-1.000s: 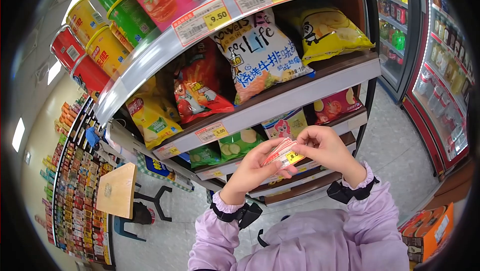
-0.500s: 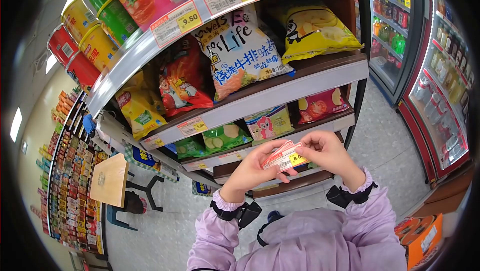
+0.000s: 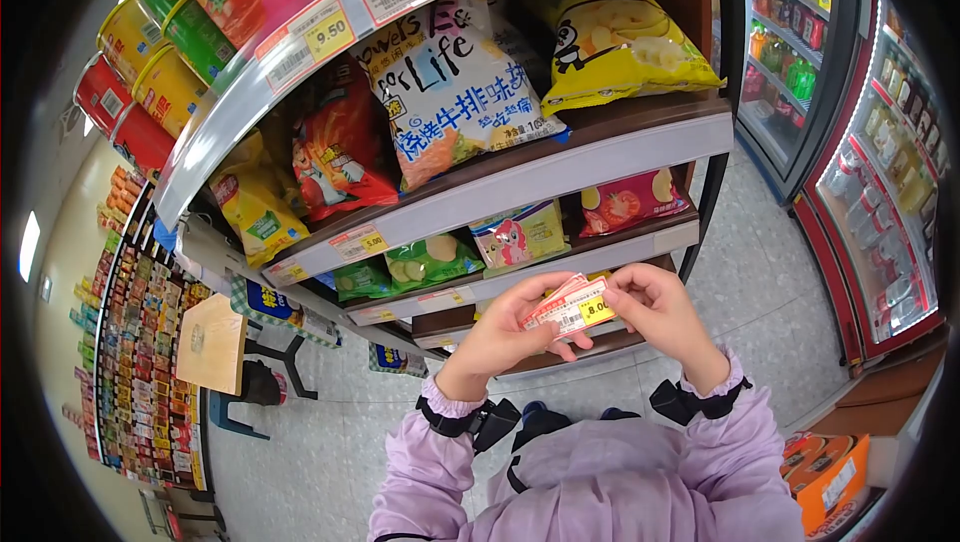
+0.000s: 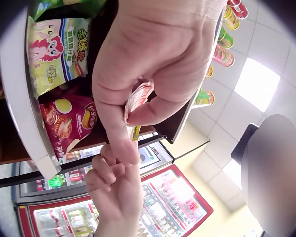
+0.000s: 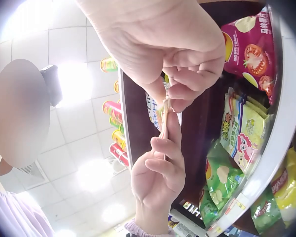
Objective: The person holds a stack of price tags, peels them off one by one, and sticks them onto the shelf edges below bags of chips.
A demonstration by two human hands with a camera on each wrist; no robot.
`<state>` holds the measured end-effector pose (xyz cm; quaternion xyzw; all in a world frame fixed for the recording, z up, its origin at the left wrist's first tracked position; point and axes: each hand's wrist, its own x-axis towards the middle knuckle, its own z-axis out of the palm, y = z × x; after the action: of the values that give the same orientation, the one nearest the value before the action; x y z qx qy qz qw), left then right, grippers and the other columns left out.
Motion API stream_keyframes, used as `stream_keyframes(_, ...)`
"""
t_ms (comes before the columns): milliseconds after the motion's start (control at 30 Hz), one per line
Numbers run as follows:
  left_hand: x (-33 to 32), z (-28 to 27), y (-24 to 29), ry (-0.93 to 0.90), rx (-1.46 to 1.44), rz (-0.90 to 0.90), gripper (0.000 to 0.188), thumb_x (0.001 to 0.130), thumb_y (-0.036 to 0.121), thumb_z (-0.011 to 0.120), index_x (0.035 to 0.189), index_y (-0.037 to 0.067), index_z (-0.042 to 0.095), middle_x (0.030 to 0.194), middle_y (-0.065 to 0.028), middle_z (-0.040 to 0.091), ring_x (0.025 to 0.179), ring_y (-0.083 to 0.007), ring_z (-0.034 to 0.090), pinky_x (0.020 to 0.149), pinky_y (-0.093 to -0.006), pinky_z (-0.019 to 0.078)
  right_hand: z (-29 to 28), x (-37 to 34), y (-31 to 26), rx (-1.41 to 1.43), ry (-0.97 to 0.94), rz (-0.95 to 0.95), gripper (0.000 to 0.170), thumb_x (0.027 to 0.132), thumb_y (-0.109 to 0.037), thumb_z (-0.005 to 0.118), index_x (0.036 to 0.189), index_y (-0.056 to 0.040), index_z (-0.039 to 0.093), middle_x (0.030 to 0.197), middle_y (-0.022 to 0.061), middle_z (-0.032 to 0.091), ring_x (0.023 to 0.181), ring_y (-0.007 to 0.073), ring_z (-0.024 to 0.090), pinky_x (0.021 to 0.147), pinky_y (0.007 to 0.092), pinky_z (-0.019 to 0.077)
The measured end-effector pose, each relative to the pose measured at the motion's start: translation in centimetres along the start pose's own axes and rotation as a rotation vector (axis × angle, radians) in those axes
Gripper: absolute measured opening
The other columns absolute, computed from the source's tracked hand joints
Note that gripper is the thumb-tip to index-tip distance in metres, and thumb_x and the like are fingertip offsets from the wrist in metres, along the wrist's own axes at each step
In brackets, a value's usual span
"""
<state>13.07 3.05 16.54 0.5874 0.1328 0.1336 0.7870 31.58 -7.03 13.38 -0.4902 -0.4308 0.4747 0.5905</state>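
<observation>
A small stack of red-and-white price tags [image 3: 572, 311], the front one with a yellow 8.00 panel, is held between both hands before the lower shelves. My left hand [image 3: 505, 334] grips the stack at its left side, thumb in front and fingers behind. The right hand [image 3: 662, 314] pinches the front tag's right end between thumb and finger. From the left wrist view, the tags [image 4: 138, 98] show between the left hand's thumb and fingers. Seen edge-on in the right wrist view, the stack [image 5: 165, 118] spans both hands' fingertips.
A curved snack shelf [image 3: 600, 150] carries bagged chips, with stacked tubs [image 3: 165, 90] at upper left. Drinks coolers [image 3: 865, 212] stand at the right. A wooden table [image 3: 210, 344] is at the left, and an orange box [image 3: 830, 482] lies at lower right.
The shelf and its bags have shifted left in the head view. The front tag's face and 8.00 panel show more fully, while both hands keep hold of the tags.
</observation>
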Motion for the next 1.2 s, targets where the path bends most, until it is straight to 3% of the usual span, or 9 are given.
stream_keyframes(133, 1.0, 0.1, -0.1, -0.032, 0.018, -0.014, 0.051, 0.086, -0.004, 0.046, 0.134, 0.001, 0.029, 0.119, -0.0158, 0.05, 0.093, -0.026, 0.061, 0.072, -0.0314, 0.0538, -0.7, -0.2, -0.4, 0.001, 0.017, 0.003, 0.017, 0.088, -0.013, 0.058, 0.093, 0.0037, 0.057, 0.082, 0.002, 0.06, 0.069, 0.0028, 0.055, 0.059, 0.0178, 0.0438)
stream_keyframes(200, 1.0, 0.7, 0.0, 0.024, -0.011, -0.024, 0.05, 0.083, -0.005, 0.05, 0.13, -0.001, 0.033, 0.111, -0.0178, 0.055, 0.089, -0.0281, 0.063, 0.068, -0.0334, 0.055, -0.8, -0.5, -0.6, 0.027, 0.027, -0.009, 0.017, 0.088, -0.012, 0.057, 0.093, 0.0039, 0.057, 0.082, 0.0022, 0.06, 0.07, 0.0031, 0.055, 0.06, 0.0179, 0.0444)
stream_keyframes(567, 1.8, 0.7, -0.3, -0.021, -0.027, -0.08, 0.049, 0.086, -0.003, 0.047, 0.132, -0.001, 0.03, 0.118, -0.0159, 0.051, 0.093, -0.0255, 0.061, 0.071, -0.0315, 0.0537, -1.6, -0.6, 0.9, 0.075, 0.067, -0.015, 0.014, 0.088, -0.009, 0.057, 0.093, 0.004, 0.057, 0.084, 0.0026, 0.061, 0.073, 0.0039, 0.057, 0.062, 0.0177, 0.0455)
stream_keyframes(667, 2.0, 0.8, -0.5, 0.019, -0.063, -0.074, 0.051, 0.084, -0.006, 0.05, 0.131, -0.002, 0.032, 0.112, -0.0182, 0.055, 0.09, -0.0274, 0.062, 0.069, -0.0322, 0.0547, -1.8, -0.5, 1.2, 0.092, 0.055, 0.013, 0.013, 0.087, -0.008, 0.057, 0.093, 0.0039, 0.058, 0.082, 0.0016, 0.06, 0.071, 0.003, 0.055, 0.06, 0.0168, 0.0439)
stream_keyframes(1067, 2.7, 0.0, -1.4, -0.026, -0.055, -0.1, 0.05, 0.086, -0.004, 0.047, 0.133, 0.0, 0.03, 0.119, -0.0151, 0.05, 0.093, -0.0252, 0.061, 0.072, -0.0318, 0.0533, -2.1, -0.2, 1.9, 0.123, 0.086, -0.001, 0.015, 0.088, -0.01, 0.058, 0.093, 0.0037, 0.06, 0.076, -0.0005, 0.059, 0.061, 0.0003, 0.048, 0.051, 0.016, 0.0367)
stream_keyframes(1200, 2.9, -0.2, -2.3, -0.022, -0.043, -0.125, 0.05, 0.086, -0.003, 0.046, 0.133, 0.001, 0.03, 0.118, -0.0143, 0.05, 0.094, -0.0247, 0.061, 0.073, -0.0316, 0.0529, -2.2, -0.2, 2.5, -0.002, 0.137, -0.003, 0.015, 0.087, -0.01, 0.059, 0.092, 0.0038, 0.06, 0.074, -0.0012, 0.059, 0.059, 0.0, 0.047, 0.05, 0.0162, 0.0367)
